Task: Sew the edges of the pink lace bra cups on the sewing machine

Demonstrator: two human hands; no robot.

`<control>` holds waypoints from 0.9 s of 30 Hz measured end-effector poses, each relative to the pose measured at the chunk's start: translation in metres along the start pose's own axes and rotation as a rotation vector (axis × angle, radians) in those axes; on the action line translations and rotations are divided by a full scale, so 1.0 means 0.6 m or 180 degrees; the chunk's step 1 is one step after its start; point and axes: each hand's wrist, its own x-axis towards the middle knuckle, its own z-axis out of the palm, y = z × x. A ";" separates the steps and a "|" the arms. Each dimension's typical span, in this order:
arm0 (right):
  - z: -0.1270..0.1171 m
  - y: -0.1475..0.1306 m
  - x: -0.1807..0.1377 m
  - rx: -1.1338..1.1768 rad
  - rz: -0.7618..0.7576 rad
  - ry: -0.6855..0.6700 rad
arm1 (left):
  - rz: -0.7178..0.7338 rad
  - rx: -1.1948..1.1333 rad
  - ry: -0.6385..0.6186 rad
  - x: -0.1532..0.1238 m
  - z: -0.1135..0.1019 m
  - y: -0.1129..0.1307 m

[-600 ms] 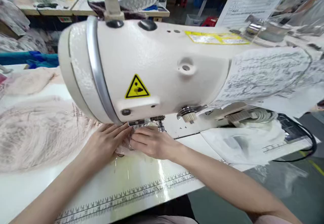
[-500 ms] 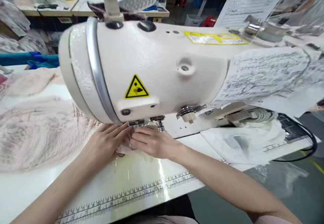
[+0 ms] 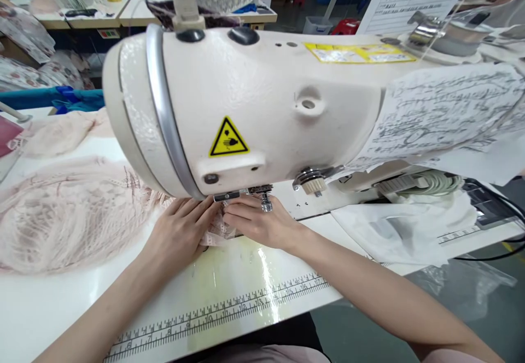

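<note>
A white sewing machine (image 3: pixel 270 95) spans the view, its needle area hidden behind the head. Below it, pale pink lace fabric (image 3: pixel 218 230) shows between my hands. My left hand (image 3: pixel 180 229) lies flat on the lace, fingers stretched toward the needle area and fingertips partly hidden by the head. Close by on the right, my right hand (image 3: pixel 260 222) has bent fingers closed on the lace edge, partly behind a small metal screw part. More of the pink lace (image 3: pixel 77 215) spreads in a loose heap over the table to the left.
A printed ruler (image 3: pixel 221 314) runs along the front table edge (image 3: pixel 287 314). White cloth (image 3: pixel 389 232) and a pale green coil (image 3: pixel 435 182) lie right of the machine. Handwritten paper (image 3: pixel 447 111) covers the machine's arm. Other worktables (image 3: pixel 143 16) stand behind.
The view has shifted slightly, so the machine appears further right. My right hand has moved a little forward under the head, and more lace shows between my hands.
</note>
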 end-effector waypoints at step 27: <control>0.004 0.025 0.005 0.0179 0.0112 0.0155 | 0.0008 0.0207 0.0166 0.003 0.001 0.016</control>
